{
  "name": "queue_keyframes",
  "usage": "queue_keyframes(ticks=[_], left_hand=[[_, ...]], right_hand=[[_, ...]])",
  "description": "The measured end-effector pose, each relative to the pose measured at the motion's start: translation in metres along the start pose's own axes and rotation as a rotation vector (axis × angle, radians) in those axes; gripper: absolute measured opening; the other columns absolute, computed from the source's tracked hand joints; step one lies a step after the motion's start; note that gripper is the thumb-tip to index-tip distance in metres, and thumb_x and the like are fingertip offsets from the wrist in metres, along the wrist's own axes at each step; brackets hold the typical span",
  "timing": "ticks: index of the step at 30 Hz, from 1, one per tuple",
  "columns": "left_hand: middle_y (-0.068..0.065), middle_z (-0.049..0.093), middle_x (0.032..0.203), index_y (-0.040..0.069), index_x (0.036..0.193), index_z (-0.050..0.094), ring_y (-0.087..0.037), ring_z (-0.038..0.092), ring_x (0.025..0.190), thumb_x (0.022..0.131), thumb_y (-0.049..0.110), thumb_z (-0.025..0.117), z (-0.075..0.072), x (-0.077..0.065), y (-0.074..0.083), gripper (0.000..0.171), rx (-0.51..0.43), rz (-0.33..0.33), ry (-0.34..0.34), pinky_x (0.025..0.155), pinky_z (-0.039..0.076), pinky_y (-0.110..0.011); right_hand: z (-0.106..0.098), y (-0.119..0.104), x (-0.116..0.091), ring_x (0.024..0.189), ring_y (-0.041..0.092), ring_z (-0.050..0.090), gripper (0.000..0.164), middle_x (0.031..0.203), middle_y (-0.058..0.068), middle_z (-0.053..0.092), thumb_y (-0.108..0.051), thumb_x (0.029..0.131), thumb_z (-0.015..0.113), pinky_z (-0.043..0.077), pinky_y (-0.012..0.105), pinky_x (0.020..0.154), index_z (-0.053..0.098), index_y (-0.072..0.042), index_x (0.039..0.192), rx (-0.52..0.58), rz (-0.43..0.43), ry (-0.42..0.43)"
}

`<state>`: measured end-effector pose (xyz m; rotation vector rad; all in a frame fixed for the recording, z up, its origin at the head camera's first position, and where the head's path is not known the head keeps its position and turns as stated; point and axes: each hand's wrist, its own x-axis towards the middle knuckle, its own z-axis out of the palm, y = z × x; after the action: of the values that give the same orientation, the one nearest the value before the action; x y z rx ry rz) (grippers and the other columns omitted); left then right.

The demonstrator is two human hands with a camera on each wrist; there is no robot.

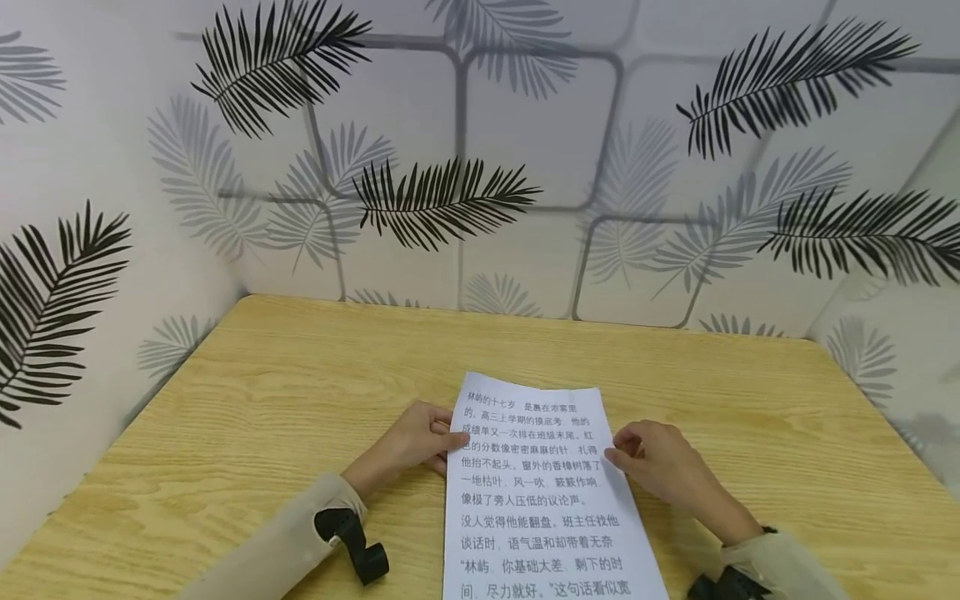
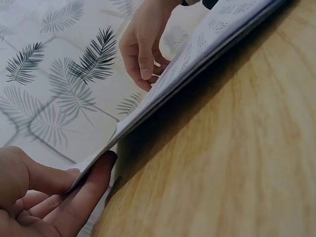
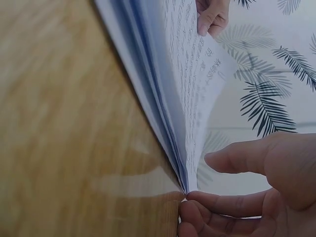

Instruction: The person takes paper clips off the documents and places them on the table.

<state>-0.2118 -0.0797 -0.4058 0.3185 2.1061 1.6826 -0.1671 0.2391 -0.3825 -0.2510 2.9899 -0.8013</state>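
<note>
A stack of white paper sheets printed with large Chinese text extends from the table's middle to the bottom of the head view. My left hand pinches its left edge, thumb on top and fingers underneath. In the left wrist view, that edge is raised off the wood between thumb and fingers. At the right edge is my right hand. Its index finger touches the sheets' edges, while the thumb stands apart from the paper. Several layers show slightly separated from the side in the right wrist view.
The light wooden table spreads out on both sides of the paper. Behind it rises a wall patterned with leaves and rounded squares. Black straps with small devices are on both wrists, over pale sleeves.
</note>
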Motion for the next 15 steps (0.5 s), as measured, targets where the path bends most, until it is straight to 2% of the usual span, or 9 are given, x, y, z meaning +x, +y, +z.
queue_keyframes(ticks=[5,12,15], left_hand=[[-0.019,0.072,0.088,-0.011,0.118,0.061,-0.024,0.07,0.067,0.093,0.001,0.062,-0.002,0.0,-0.001,0.028,-0.047,0.017,0.01,0.056,0.058,-0.032],[-0.02,0.072,0.092,-0.011,0.12,0.06,-0.021,0.07,0.071,0.093,0.003,0.062,-0.009,0.0,0.001,0.031,-0.122,0.066,0.008,0.056,0.057,-0.027],[-0.019,0.072,0.093,-0.01,0.12,0.06,-0.019,0.07,0.072,0.092,0.005,0.064,-0.013,0.001,0.004,0.032,-0.141,0.082,0.013,0.055,0.055,-0.024]], right_hand=[[0.001,0.001,-0.001,0.068,0.012,0.055,0.013,0.08,0.0,0.063,-0.015,0.089,0.069,0.045,0.027,0.056,0.069,-0.003,0.094,0.044,0.011,0.021],[-0.004,0.005,0.0,0.067,0.013,0.06,0.014,0.087,0.005,0.067,-0.011,0.091,0.065,0.048,0.026,0.053,0.068,0.0,0.1,0.109,-0.009,0.133],[-0.007,0.006,0.001,0.072,0.016,0.062,0.015,0.088,0.006,0.067,-0.012,0.091,0.065,0.049,0.026,0.057,0.067,-0.001,0.102,0.116,-0.033,0.181]])
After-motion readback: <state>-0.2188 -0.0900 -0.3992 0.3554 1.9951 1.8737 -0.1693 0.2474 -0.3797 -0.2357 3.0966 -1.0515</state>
